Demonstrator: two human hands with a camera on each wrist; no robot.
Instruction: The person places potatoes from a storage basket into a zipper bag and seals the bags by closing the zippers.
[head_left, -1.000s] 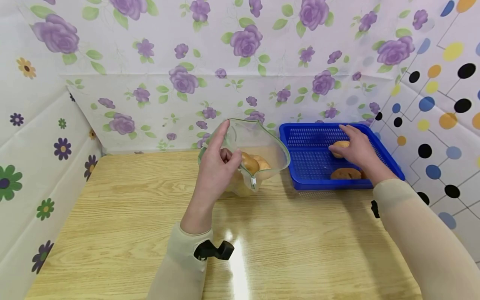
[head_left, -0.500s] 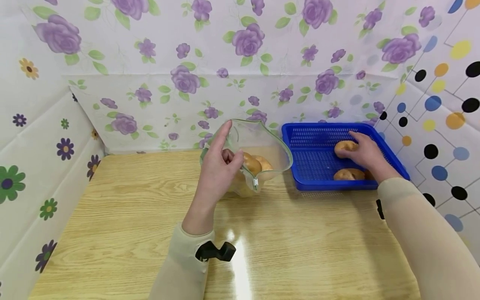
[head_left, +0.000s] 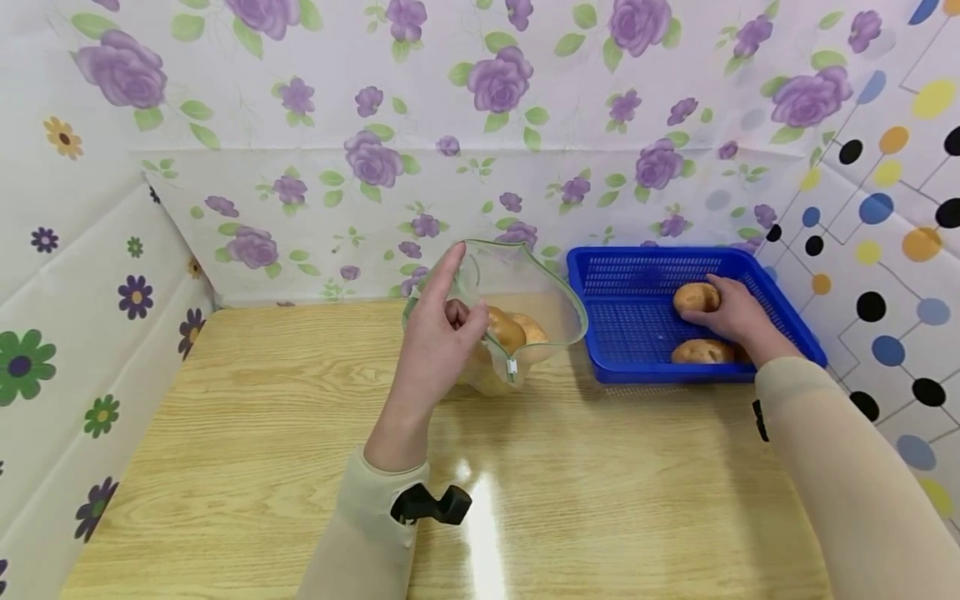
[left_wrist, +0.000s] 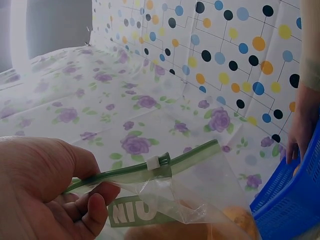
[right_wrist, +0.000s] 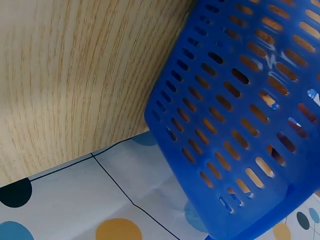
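Note:
My left hand (head_left: 438, 333) pinches the green-edged rim of a clear zip bag (head_left: 547, 308), whose mouth gapes. In the left wrist view, thumb and fingers grip the green zip strip beside its white slider (left_wrist: 153, 162). Brown bread rolls (head_left: 507, 330) lie inside the bag. Over at the blue basket (head_left: 618, 371), my right hand (head_left: 738, 315) holds a round golden bread roll (head_left: 696, 297) between thumb and fingers, inside the rim. Another brown roll (head_left: 702, 351) lies at the basket's near side. The right wrist view shows only the basket's slotted wall (right_wrist: 225, 115), with the hand hidden.
The basket stands on a wood-grain table (head_left: 300, 467), just right of the bag. Behind rises a purple-flowered sheet (head_left: 375, 158), and a dotted sheet (head_left: 900, 275) flanks the basket's right side.
My right hand, spread over the round roll a second ago, has come down and its fingers have curled round the roll. The left hand keeps its hold on the bag; the head view has shifted slightly.

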